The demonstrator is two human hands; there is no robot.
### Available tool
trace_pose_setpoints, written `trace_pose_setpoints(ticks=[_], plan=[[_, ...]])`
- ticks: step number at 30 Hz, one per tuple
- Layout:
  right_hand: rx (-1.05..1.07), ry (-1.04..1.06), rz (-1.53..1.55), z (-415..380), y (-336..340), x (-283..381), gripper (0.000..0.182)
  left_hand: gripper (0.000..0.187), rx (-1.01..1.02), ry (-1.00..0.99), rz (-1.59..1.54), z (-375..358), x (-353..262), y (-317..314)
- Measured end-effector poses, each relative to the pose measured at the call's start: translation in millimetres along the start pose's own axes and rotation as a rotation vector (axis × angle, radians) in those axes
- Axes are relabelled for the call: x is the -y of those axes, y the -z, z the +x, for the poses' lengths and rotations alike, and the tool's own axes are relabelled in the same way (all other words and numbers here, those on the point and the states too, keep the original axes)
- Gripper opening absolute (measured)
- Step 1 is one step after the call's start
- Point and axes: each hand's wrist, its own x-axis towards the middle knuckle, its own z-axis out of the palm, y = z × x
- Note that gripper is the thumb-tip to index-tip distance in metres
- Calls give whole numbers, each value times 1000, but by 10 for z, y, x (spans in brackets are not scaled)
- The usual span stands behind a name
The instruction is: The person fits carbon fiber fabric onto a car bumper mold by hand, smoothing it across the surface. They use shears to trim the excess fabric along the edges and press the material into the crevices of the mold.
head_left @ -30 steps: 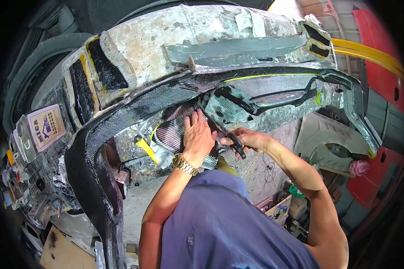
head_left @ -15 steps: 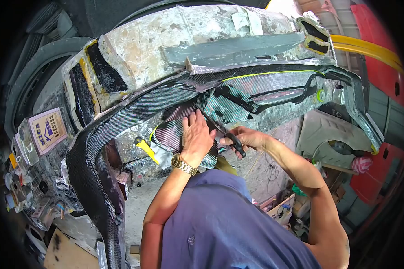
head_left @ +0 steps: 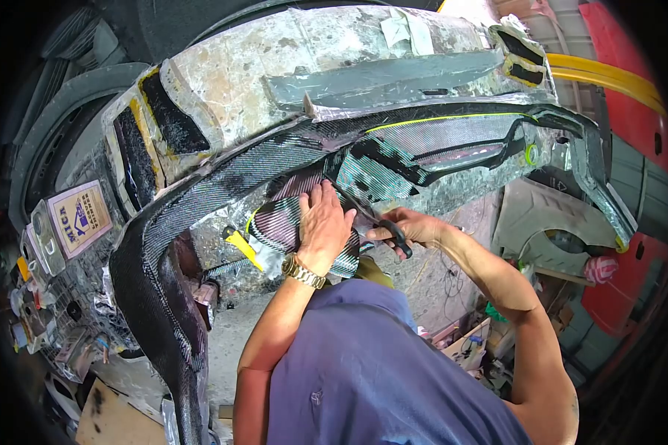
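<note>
My left hand lies flat, fingers stretched out, on a piece of dark woven cloth with a yellow-green edge. A gold watch is on that wrist. My right hand is wrapped round the black handles of scissors, whose blades point up and left toward the cloth, just right of my left hand. Behind both hands runs a long curved part covered in black woven fabric. A lighter patch of the fabric lies beyond the scissors.
A stained mould with a grey strip stands behind. A yellow-handled tool lies left of the cloth. At the left is a tin with a MICA label. A grey panel and red panels are at the right.
The scissor handles have shifted slightly right and look a little wider apart. My left hand stays almost in place on the cloth.
</note>
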Motion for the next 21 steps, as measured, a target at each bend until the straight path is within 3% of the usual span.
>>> trace_pose_setpoints(ticks=[2, 5, 21], plan=[[40, 4, 1, 34, 59, -48, 58, 66, -8, -1, 4, 1, 1, -3], [54, -24, 19, -15, 18, -16, 50, 66, -16, 3, 14, -9, -12, 12], [38, 11, 37, 86, 37, 61, 56, 64, 10, -19, 27, -29, -33, 91]])
